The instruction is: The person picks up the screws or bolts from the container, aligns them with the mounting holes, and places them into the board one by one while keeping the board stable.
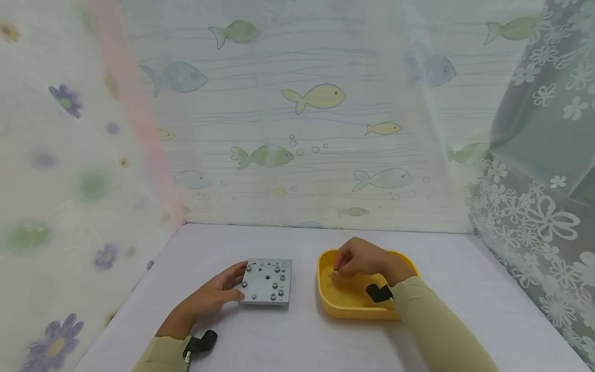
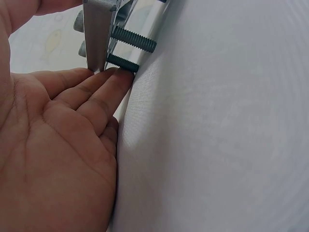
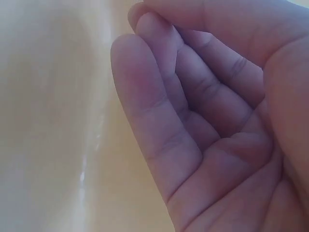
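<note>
A square silver metal plate with holes and several socket-head bolts sits on the table left of centre. My left hand grips its left side, thumb at the near corner and fingers at the edge. In the left wrist view, threaded bolt shanks stick out from the plate's underside, and fingertips touch its edge. Over the yellow tray, my right hand pinches a small metal screw between thumb and fingertips. The right wrist view shows the curled fingers, with the screw hidden there.
A white cloth covers the table. Behind it hangs a fish-print curtain, with flowered sheets on both sides. Black wrist-camera mounts stick out from both sleeves. The right forearm crosses the tray's right side and hides part of it.
</note>
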A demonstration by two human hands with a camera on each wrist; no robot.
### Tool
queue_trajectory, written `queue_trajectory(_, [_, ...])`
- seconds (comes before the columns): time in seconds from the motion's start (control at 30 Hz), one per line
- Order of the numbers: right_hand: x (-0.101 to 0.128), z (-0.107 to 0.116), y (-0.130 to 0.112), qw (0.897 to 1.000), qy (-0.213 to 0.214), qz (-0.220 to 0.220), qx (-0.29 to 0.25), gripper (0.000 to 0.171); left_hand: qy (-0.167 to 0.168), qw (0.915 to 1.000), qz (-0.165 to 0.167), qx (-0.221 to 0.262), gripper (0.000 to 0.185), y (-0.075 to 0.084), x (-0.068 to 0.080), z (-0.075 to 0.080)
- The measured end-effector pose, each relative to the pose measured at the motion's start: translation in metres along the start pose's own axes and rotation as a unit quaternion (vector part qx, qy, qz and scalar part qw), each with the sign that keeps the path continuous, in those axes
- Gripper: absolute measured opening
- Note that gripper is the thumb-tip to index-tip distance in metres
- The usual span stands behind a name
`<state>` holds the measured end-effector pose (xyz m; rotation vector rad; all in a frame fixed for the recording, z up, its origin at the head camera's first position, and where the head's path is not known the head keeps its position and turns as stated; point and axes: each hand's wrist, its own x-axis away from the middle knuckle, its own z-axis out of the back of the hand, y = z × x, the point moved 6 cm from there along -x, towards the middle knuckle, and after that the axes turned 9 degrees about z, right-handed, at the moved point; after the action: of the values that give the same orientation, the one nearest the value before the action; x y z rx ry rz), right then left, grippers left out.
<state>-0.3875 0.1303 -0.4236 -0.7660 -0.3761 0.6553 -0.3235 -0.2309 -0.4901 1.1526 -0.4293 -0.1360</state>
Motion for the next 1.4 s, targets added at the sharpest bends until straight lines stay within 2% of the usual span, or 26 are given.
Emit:
queue_trajectory(0.3, [-0.005,0.007,-0.020,0.995,0.069,0.051,-0.055,0.010,0.002,1.0000,-0.001,-0.001,0.090,0.001,0.003,0.002])
queue_trajectory(0.53, [-0.007,0.005,-0.033,0.988,0.123,0.061,-0.069,0.010,-0.005,1.0000,-0.002,-0.001,0.090,0.002,0.002,0.000])
queue_trajectory(0.8, [-0.016,-0.005,-0.056,0.978,0.171,0.067,-0.096,0.009,0.003,1.0000,0.004,-0.006,0.090,0.003,0.003,0.001])
queue_trajectory(0.97, [-0.025,-0.018,-0.075,0.975,0.179,0.080,-0.102,0.007,0.000,1.0000,0.002,-0.006,0.090,0.002,0.003,0.001])
queue_trajectory(1.1, [-0.034,-0.030,-0.084,0.977,0.176,0.082,-0.091,0.004,0.002,1.0000,-0.001,-0.007,0.091,0.000,0.001,0.002])
queue_trajectory(1.4, [-0.047,-0.054,-0.087,0.979,0.186,0.043,-0.078,0.004,-0.005,0.9999,-0.008,-0.013,0.094,0.001,0.001,0.001])
